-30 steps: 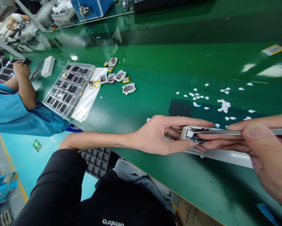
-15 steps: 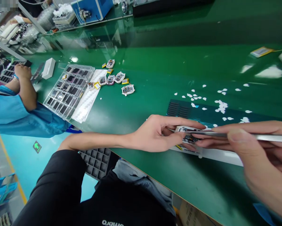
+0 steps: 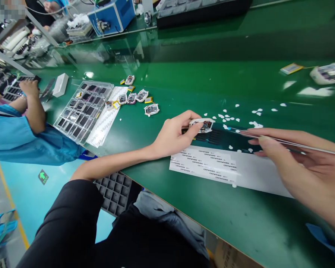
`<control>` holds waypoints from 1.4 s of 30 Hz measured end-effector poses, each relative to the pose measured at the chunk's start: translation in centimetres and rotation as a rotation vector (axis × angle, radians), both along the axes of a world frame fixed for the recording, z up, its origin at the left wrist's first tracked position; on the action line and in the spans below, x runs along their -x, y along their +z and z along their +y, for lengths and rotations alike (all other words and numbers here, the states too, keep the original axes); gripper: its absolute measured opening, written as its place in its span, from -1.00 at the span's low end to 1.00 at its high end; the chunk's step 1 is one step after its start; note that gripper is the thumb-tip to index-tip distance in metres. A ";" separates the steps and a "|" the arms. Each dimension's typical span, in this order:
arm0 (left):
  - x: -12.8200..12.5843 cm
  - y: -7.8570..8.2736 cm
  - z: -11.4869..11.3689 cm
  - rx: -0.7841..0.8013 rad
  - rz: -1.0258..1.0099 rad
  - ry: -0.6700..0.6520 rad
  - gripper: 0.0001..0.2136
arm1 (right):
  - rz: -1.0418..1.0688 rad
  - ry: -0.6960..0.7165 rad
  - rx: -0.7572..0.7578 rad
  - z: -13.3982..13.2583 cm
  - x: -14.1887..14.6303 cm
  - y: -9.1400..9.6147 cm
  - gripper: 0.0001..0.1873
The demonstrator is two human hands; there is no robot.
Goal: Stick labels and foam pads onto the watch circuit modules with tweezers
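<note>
My left hand [image 3: 174, 133] pinches a small white device housing with an exposed circuit board [image 3: 203, 125], held just above the green bench over a dark ribbed mat [image 3: 212, 137]. My right hand [image 3: 301, 167] grips thin metal tweezers [image 3: 268, 137]; their tip, carrying a tiny blue speck, points left and stops a short way right of the housing. A white strip of printed labels [image 3: 212, 165] lies on the bench below both hands. Small white paper scraps [image 3: 228, 117] are scattered beyond the mat.
Several similar housings [image 3: 136, 97] lie in a loose group at mid-left, next to a clear compartment tray [image 3: 82, 109] and a label sheet [image 3: 104, 119]. A co-worker in blue [image 3: 19, 130] sits at the left. Another housing [image 3: 328, 72] lies far right. A blue machine [image 3: 114, 15] stands at the back.
My left hand lifted the housing away from the tweezers and carried it up and left, uncovering the label strip. The tweezers came off the housing and now carry a blue speck.
</note>
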State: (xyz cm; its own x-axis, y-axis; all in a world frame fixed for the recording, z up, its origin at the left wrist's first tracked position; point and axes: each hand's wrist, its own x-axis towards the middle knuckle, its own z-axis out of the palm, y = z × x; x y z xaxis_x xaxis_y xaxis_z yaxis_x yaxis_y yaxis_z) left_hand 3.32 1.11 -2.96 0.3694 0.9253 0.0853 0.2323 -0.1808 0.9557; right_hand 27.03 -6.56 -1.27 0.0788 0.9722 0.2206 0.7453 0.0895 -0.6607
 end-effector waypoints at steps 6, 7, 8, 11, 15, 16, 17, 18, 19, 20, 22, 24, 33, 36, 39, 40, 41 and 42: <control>0.1 1.1 -1.0 -0.145 0.196 -0.084 -0.79 | 0.080 0.081 0.075 1.7 -0.8 -0.9 -0.49; 0.1 1.3 -1.1 -0.171 0.237 -0.113 -0.78 | 0.084 0.085 0.070 2.0 -0.9 -1.0 -0.51; 0.1 1.4 -1.2 -0.192 0.271 -0.150 -0.78 | 0.091 0.088 0.066 2.2 -0.9 -1.1 -0.53; 0.1 1.5 -1.3 -0.217 0.310 -0.263 -0.76 | 0.112 0.103 0.045 2.6 -0.8 -1.0 -0.55; 0.1 1.0 -1.2 -0.251 0.385 -0.319 -0.74 | 0.090 0.140 0.014 2.8 -0.8 -1.1 -0.56; 0.1 0.9 -1.2 -0.268 0.407 -0.328 -0.73 | 0.075 0.146 0.002 2.9 -0.8 -1.2 -0.57; 0.1 0.8 -1.2 -0.283 0.422 -0.341 -0.72 | 0.057 0.152 -0.014 2.9 -0.9 -1.3 -0.58; 0.1 0.8 -1.2 -0.296 0.433 -0.354 -0.72 | 0.036 0.157 -0.036 3.0 -0.9 -1.4 -0.59; 0.1 0.7 -1.2 -0.304 0.441 -0.365 -0.71 | 0.012 0.160 -0.064 3.1 -0.9 -1.4 -0.60; 0.1 0.7 -1.2 -0.308 0.446 -0.375 -0.72 | -0.015 0.166 -0.100 3.2 -0.9 -1.4 -0.60; 0.1 0.8 -1.2 -0.309 0.455 -0.386 -0.73 | -0.074 0.201 -0.175 3.4 -0.7 -1.3 -0.60; 0.0 0.8 -1.2 -0.312 0.469 -0.392 -0.74 | -0.133 0.249 -0.236 3.5 -0.4 -1.2 -0.63; 0.0 0.6 -1.2 -0.396 0.383 -0.375 -0.76 | -0.325 0.237 -0.397 2.4 -1.7 0.2 -0.52; 0.2 1.3 -1.0 -0.526 0.104 -0.280 -0.81 | -0.361 0.282 -0.414 1.7 -1.7 0.9 -0.38; 0.5 2.1 -0.2 -0.328 -0.246 -0.002 -0.84 | -0.442 0.334 -0.422 0.7 -1.8 1.3 -0.29; 0.6 2.2 0.2 -0.166 -0.318 0.090 -0.86 | -0.463 0.352 -0.424 0.5 -1.9 1.3 -0.28; 0.7 2.4 0.7 0.020 -0.364 0.154 -0.89 | -0.478 0.378 -0.420 0.3 -2.0 1.3 -0.28; 0.7 2.4 1.1 0.218 -0.385 0.179 -0.90 | -0.482 0.387 -0.420 0.1 -2.1 1.2 -0.30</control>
State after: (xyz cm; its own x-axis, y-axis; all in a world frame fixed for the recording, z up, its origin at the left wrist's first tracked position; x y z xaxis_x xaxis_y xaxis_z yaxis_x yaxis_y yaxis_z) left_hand 2.62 2.20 -0.51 0.1822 0.9831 -0.0181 -0.1373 0.0436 0.9896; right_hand 29.10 -6.45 -0.09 -0.4516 0.7369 0.5031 0.8076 0.5772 -0.1206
